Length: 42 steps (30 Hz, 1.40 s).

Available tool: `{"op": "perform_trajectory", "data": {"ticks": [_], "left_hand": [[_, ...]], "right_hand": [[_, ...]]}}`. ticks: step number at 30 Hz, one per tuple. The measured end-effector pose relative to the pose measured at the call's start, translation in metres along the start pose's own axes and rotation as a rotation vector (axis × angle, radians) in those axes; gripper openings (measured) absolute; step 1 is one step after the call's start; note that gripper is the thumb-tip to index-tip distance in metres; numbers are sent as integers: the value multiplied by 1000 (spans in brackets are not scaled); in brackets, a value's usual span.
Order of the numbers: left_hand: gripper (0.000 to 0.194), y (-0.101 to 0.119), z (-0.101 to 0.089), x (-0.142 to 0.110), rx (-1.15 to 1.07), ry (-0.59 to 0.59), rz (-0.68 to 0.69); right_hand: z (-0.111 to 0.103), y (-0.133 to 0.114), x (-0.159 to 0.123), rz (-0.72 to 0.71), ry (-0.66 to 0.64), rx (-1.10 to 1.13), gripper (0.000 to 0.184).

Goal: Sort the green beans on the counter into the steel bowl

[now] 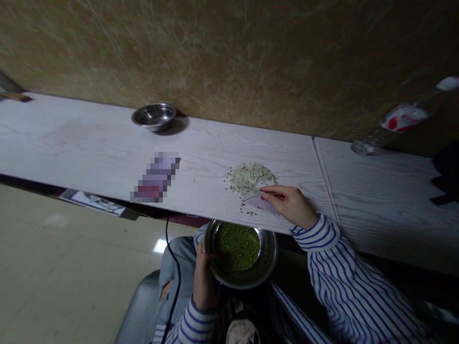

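My left hand [206, 277] grips the left rim of a metal bowl [268, 255], which sits just below the table's front edge. Small green beans [238, 246], like mung beans, fill its bottom. Over the table, the fingers of my right hand [290, 203] are pinched on a thin, see-through piece of plastic [260, 201]; its full shape is hard to make out. Right beyond it lies a spread pile of white grains mixed with green beans [249, 177], rice by the look of it. A few loose beans are scattered at the pile's near side.
A smaller metal bowl [154, 117] stands against the wall at the back left. Nearer lies a blurred-out flat object [156, 177]. To the right, a clear plastic bottle [398, 119] stands past the table seam. A black cable [176, 267] hangs over my leg.
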<state>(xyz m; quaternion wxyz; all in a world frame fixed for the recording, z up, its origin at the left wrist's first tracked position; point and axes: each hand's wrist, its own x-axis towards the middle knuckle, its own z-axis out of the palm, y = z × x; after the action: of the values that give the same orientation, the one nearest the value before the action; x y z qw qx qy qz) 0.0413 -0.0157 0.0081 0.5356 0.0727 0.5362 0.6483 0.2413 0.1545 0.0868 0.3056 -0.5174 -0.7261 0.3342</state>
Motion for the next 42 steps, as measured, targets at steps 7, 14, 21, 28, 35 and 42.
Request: {"op": "perform_trajectory", "data": {"ticks": [7,14,21,28,35,42], "left_hand": [[43,5,4,-2,-23,19,-21],[48,5,3,-1,-22,26,-25],[45,4,3,-2,-32,24,-23],[44,6,5,-4,-44,27,-28],[42,3,1,-2,-43,15,-30],[47,7,0,-2,-62,0,-25]], "right_hand": [[2,1,4,0,14,0,23],[4,-3,3,-20,-15,5,22],[9,-2,5,-10,25,-1,23],[-4,4,6,25,88,31,24],[10,-8,14,-3,60,-43,23],[7,-14,16,-50,-62,-51,24]]}}
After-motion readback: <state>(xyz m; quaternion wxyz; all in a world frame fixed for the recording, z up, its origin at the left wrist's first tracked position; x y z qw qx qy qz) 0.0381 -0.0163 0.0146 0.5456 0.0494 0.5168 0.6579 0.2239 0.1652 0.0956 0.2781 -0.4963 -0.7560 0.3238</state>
